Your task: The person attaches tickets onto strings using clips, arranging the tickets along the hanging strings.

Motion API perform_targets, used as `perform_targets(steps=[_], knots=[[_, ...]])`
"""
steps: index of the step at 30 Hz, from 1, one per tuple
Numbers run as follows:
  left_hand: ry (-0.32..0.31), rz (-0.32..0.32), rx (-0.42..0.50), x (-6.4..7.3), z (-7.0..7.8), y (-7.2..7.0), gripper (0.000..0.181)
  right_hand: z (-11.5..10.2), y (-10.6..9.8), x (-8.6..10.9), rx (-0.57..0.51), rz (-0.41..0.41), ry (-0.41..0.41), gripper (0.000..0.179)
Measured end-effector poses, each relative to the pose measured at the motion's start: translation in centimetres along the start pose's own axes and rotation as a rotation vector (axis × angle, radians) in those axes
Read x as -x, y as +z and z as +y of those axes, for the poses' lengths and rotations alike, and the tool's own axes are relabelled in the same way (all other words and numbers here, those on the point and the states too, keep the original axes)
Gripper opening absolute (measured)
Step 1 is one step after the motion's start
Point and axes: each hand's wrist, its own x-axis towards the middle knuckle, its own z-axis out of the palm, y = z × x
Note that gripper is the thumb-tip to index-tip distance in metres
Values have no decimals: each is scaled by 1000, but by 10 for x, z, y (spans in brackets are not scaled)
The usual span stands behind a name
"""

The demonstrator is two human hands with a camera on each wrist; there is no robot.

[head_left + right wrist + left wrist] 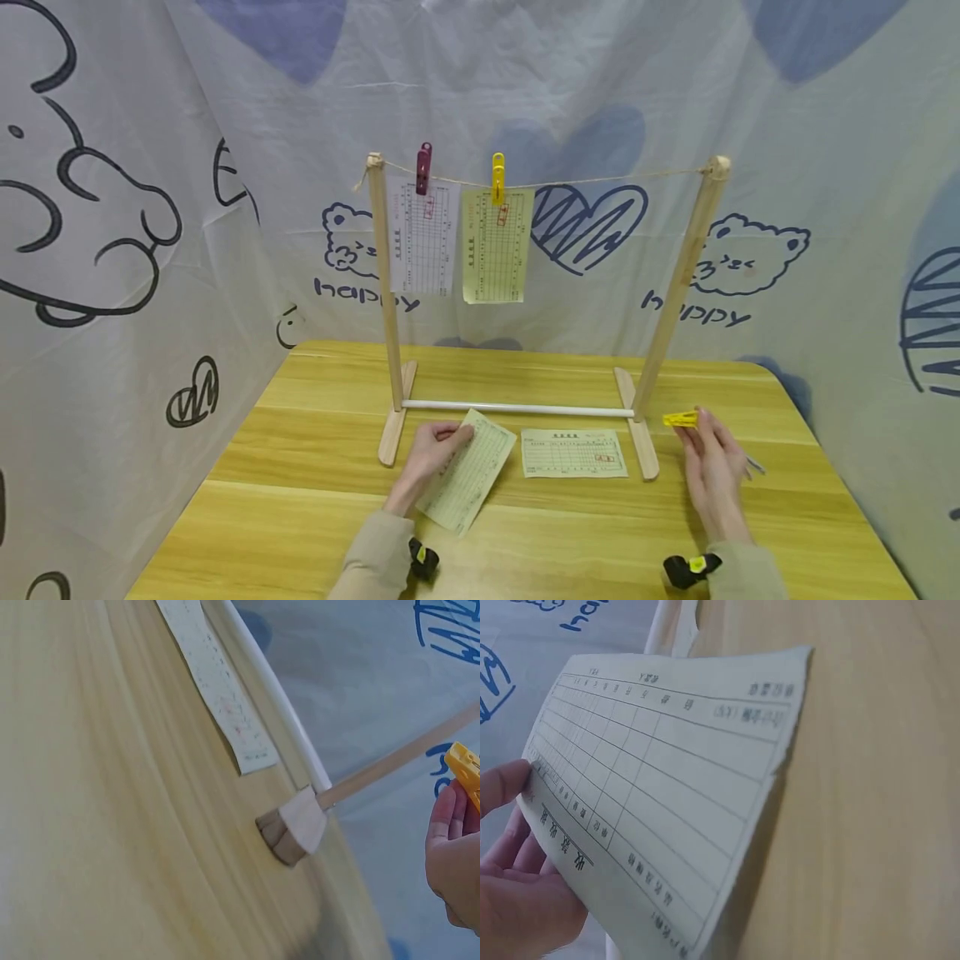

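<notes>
My left hand pinches a pale printed receipt slip near its upper corner, and the slip slants above the table. In the left wrist view, the thumb lies over the edge of the slip with fingers behind it. My right hand holds a yellow clothespin between thumb and fingers, to the right of the rack's foot. A grey tip shows beyond that hand, mostly hidden. Another receipt slip lies flat on the table between the hands.
A wooden rack with a left post, a right post and a white crossbar stands on the table. From its string hang a white slip under a maroon clothespin and a yellowish slip under a yellow one.
</notes>
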Motion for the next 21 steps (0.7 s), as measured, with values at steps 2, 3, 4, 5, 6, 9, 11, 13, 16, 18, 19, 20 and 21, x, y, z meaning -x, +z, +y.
perform_targets(steps=[2,3,4,5,6,9,11,13,16,18,19,20,21], knots=[[11,17,27,0,2,1,25,0,3,1,2,-3,-15,17],[14,25,41,1,4,1,24,1,5,2,4,4,-19,18],[17,32,55,1,5,2,25,1,6,2,14,7,-24,18],[22,40,66,1,6,2,26,1,7,2,19,9,-26,19],[23,47,76,1,7,3,27,1,9,3,21,14,-25,20],[12,63,114,1,10,5,30,2,14,5,30,10,-23,21],[4,76,151,1,12,7,32,2,17,6,28,-3,-23,20],[-3,87,192,1,14,8,32,2,20,7,33,-20,-32,19],[-8,99,262,1,17,11,32,2,25,10,44,-55,-54,17],[-11,102,291,2,20,14,33,3,28,11,41,-69,-68,16],[-12,101,306,2,21,15,34,3,30,11,42,-75,-76,16],[-13,102,324,3,23,16,35,4,32,12,40,-79,-83,16],[-13,102,335,3,24,17,36,4,34,13,32,-77,-86,16]])
